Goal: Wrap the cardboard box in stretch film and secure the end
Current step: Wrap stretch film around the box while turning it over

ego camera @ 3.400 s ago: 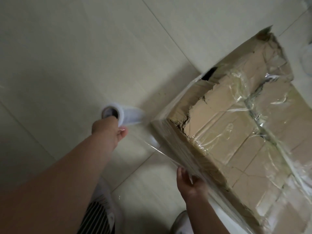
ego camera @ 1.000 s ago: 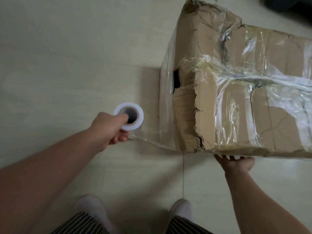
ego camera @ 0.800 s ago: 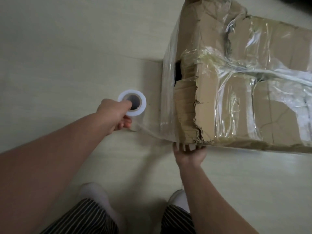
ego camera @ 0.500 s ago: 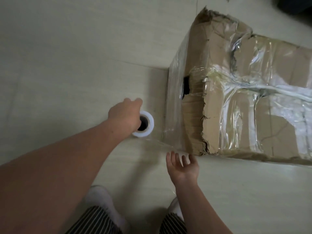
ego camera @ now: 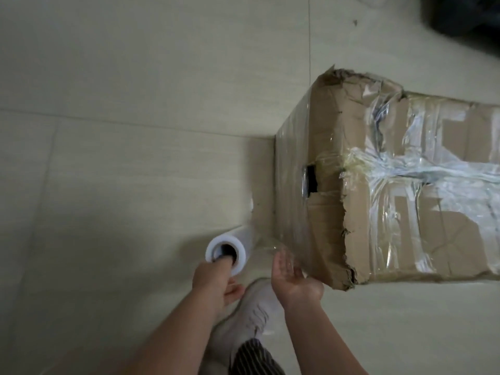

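A torn cardboard box (ego camera: 392,201), covered in layers of clear film, stands on the floor at the right. My left hand (ego camera: 216,281) holds the white stretch film roll (ego camera: 230,247) with a finger pushed into its core, left of the box's near corner. A sheet of clear film (ego camera: 266,239) runs from the roll to the box's left face. Between the roll and the box corner, my right hand (ego camera: 293,280) is palm up with straight fingers against the stretched film.
The floor is pale tile (ego camera: 121,144) with wide free room left of and behind the box. My socked foot (ego camera: 251,312) and striped trouser leg (ego camera: 254,358) are just below my hands. A dark object (ego camera: 465,20) sits at the top right corner.
The roll came down and toward me, away from the box's left face. My right hand left the box's lower edge and turned palm up against the film. The view shifted left.
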